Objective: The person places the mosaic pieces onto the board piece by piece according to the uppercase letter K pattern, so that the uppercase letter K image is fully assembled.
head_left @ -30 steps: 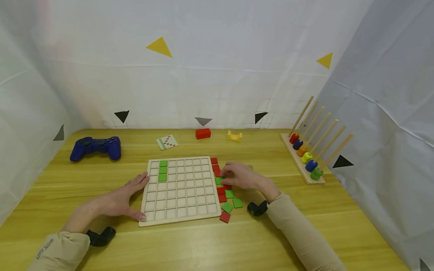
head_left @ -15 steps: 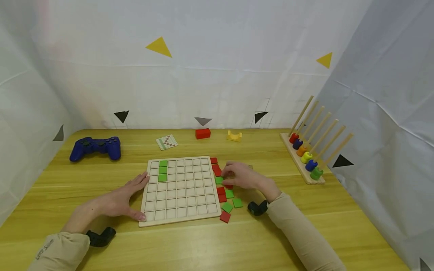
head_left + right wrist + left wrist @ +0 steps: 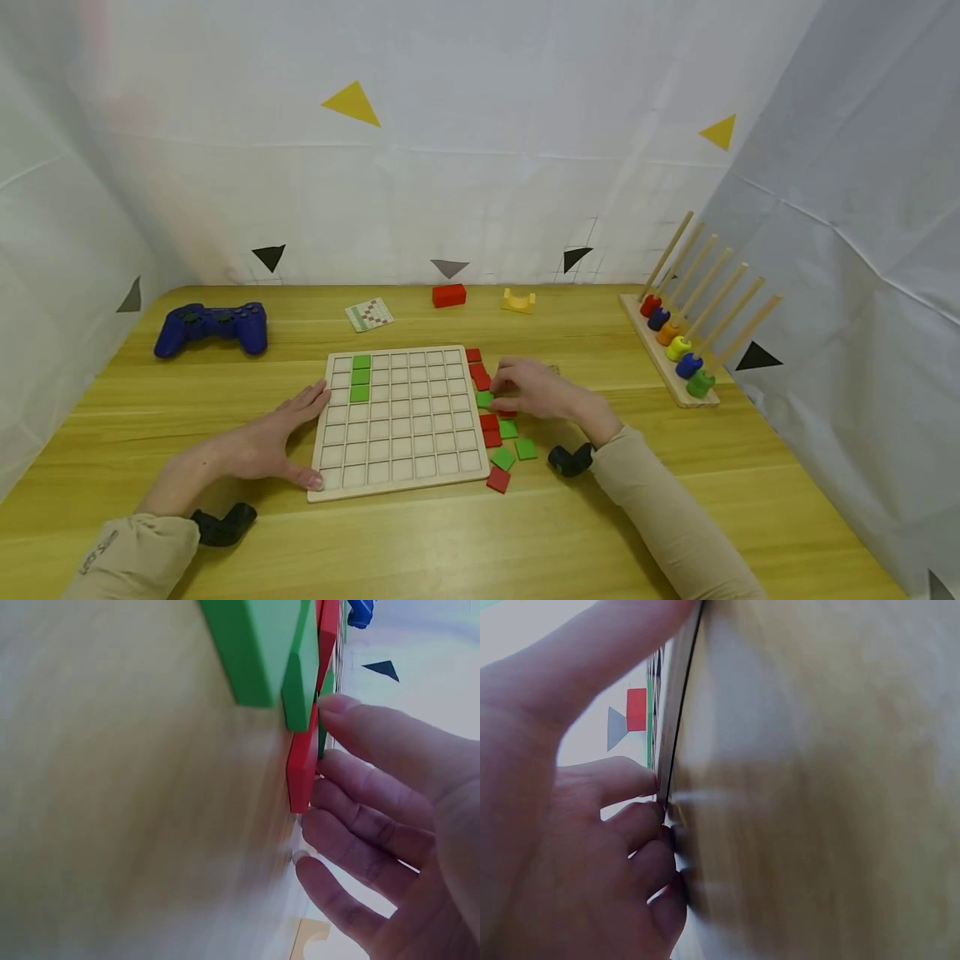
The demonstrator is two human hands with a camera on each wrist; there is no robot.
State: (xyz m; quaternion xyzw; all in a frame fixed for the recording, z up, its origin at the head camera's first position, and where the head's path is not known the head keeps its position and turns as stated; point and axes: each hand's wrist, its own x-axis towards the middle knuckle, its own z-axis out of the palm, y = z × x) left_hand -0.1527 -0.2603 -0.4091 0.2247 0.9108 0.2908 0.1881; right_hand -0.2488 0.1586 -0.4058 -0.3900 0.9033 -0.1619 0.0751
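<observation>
A square wooden grid board (image 3: 405, 493) lies on the table, with three green tiles (image 3: 361, 377) in one column near its upper left. My left hand (image 3: 258, 437) is spread along the board's left side. Its thumb rests on the near left corner, and its fingertips touch the edge farther up. At the board's right side, my right hand (image 3: 536, 389) pinches a green tile (image 3: 484, 400) between thumb and index finger, low among the loose tiles. A red tile (image 3: 302, 769) lies just below those fingers in the right wrist view, partly hidden by the hand in the head view.
Loose red tiles (image 3: 490, 422) and green tiles (image 3: 526, 450) lie right of the board. Behind it are a patterned card (image 3: 369, 315), a red block (image 3: 449, 296) and a yellow arch block (image 3: 518, 302). A blue game controller (image 3: 212, 327) sits left, a peg stand (image 3: 670, 354) right.
The right hand's fingertips have shifted very slightly among the tiles, showing a little more of the red tile beyond them. The left hand and the board stay put.
</observation>
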